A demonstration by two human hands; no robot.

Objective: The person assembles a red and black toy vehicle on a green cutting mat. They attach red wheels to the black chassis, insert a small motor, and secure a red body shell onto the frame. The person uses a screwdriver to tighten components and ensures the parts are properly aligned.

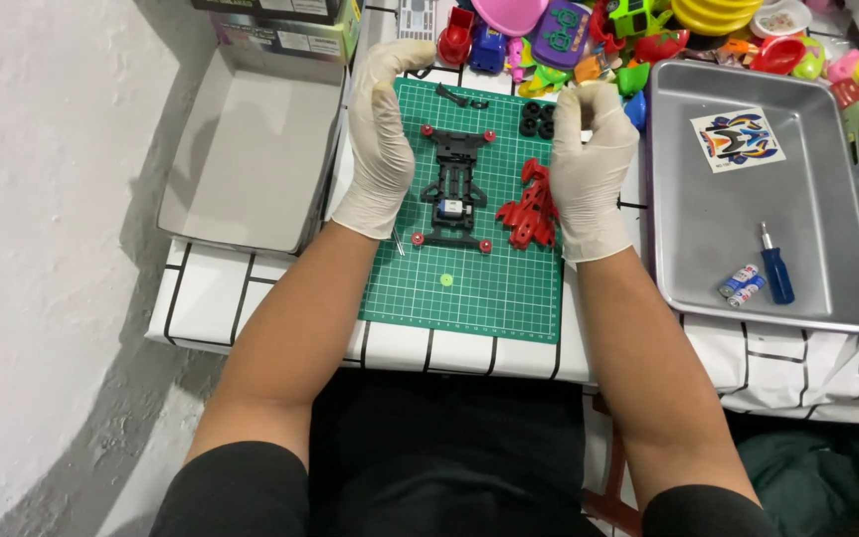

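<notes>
Gloved hands flank a black toy-car chassis (454,189) lying flat mid-way up the green cutting mat (469,288), likely so parts stay visible against the grid. Left hand (382,149) rests edge-on just left of the chassis, fingers loosely curled, gripping nothing I can see. Right hand (591,164) is pinched at the fingertips; whether it holds a small part, cannot tell. Red body piece (524,211) sits partly behind that hand. Black tyres (539,119) lie above. Metal tray (827,229) corrals a blue screwdriver (775,270) and batteries (742,285). Toy pile (648,35) is cut off at the top of the bench
</notes>
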